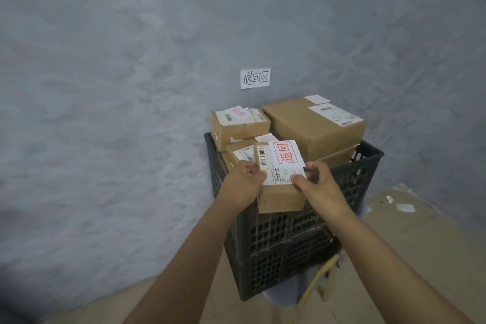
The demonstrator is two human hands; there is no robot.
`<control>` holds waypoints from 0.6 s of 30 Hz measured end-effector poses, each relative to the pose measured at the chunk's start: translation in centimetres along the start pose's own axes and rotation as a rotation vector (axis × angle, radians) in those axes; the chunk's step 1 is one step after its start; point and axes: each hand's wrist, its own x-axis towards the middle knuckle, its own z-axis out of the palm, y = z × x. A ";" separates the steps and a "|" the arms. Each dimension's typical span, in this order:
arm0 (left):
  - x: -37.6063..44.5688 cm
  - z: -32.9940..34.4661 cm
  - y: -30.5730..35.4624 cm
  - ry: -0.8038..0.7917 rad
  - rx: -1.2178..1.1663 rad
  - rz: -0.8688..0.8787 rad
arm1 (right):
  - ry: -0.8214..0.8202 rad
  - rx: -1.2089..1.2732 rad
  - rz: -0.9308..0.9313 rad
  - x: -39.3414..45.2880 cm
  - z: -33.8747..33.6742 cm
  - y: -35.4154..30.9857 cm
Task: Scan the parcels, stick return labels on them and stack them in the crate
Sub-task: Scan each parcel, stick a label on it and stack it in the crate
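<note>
Both hands are gripping a small parcel (pixel 281 192) at the crate's (pixel 284 250) near rim: the left hand (pixel 246 181) pinching its left edge, the right hand (pixel 317 181) apparently pinching its return label (pixel 285 155). Behind it, more parcels (pixel 313 123) are sitting stacked in the crate, toward its far rim.

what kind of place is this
Likely the returns corner of a parcel depot or storeroom: a handwritten paper sign on the bare grey wall, and a black crate stacked with labelled cardboard parcels.
</note>
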 end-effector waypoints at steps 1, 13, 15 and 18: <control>1.2 -0.2 0.5 0.008 -0.019 -0.009 | 0.004 -0.007 -0.005 1.4 0.4 -0.3; 14.1 -1.6 2.7 -0.033 0.057 0.023 | 0.142 -0.197 -0.032 14.5 4.3 -2.7; 15.3 -1.8 2.6 -0.048 0.049 0.038 | 0.149 -0.236 -0.037 15.6 4.8 -2.8; 16.5 -2.4 2.7 -0.089 0.081 0.073 | 0.197 -0.255 -0.057 16.2 5.1 -3.0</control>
